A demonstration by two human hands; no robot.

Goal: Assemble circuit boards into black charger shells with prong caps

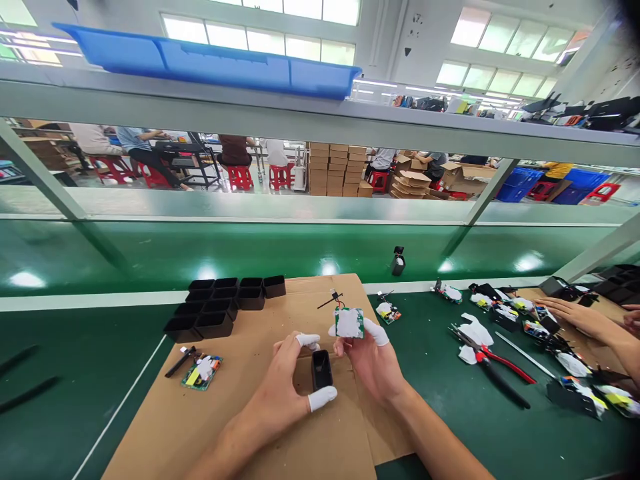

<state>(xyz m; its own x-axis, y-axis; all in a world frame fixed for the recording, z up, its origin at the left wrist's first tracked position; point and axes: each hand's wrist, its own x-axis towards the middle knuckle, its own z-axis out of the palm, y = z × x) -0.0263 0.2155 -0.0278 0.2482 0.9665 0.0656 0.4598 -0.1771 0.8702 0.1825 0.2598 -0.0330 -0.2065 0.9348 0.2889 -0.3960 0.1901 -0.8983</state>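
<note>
Our left hand [284,375], half spread, clasps the black case [321,371], apparently steadying it; at one o'clock from it, our right hand [374,367] pinches the circuit board [349,323] edgewise, presumably sparing its white coating [351,321].

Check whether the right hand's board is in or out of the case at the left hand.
Out: the right hand holds the board clear of the case, whose open mouth shows beside it.
</note>
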